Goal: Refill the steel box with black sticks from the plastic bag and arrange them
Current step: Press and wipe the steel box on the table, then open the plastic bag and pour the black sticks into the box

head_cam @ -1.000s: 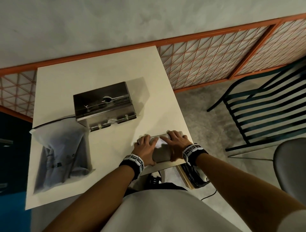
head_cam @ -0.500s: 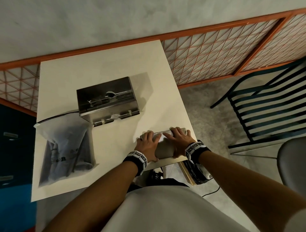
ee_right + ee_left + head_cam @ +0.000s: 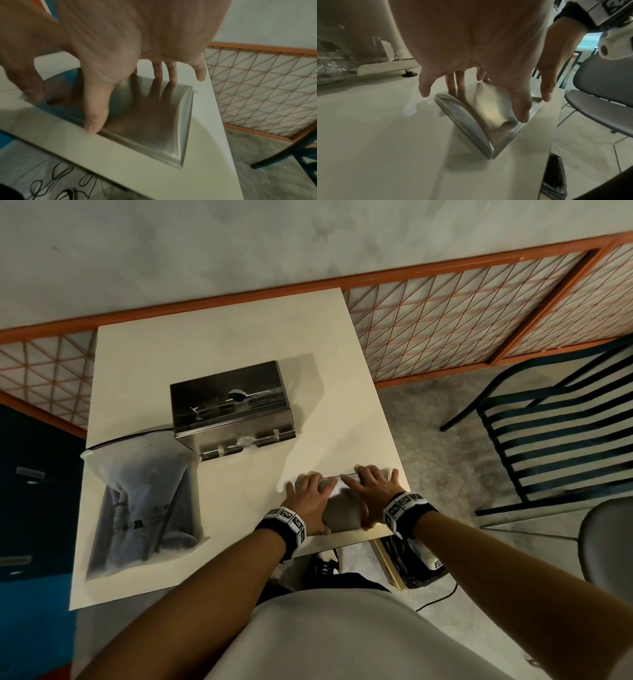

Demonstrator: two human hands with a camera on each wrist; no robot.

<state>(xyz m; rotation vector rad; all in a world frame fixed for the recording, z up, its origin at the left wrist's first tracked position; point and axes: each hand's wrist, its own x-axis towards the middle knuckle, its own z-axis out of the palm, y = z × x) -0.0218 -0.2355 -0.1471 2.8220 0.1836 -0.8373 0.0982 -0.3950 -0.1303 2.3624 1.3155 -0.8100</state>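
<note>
We counted one steel box (image 3: 231, 409) beyond the hands; one plastic bag (image 3: 137, 501) well left of the left hand (image 3: 310, 503); one steel lid (image 3: 342, 510) under both hands; two hands in all, the right hand (image 3: 373, 494) beside the left; two wristbands; one table (image 3: 212, 347); the bagged sticks were too blurred to count.

The steel box (image 3: 231, 414) is sitting closed-sided and shiny near the middle of the worktop (image 3: 219, 344), its hinged edge facing the person. Just beside its left corner, the clear plastic bag (image 3: 140, 505) is lying flat, with the dark black sticks (image 3: 171, 522) showing through it. The flat steel lid (image 3: 342, 508) is lying at the worktop's near right edge, well apart from the box.
</note>
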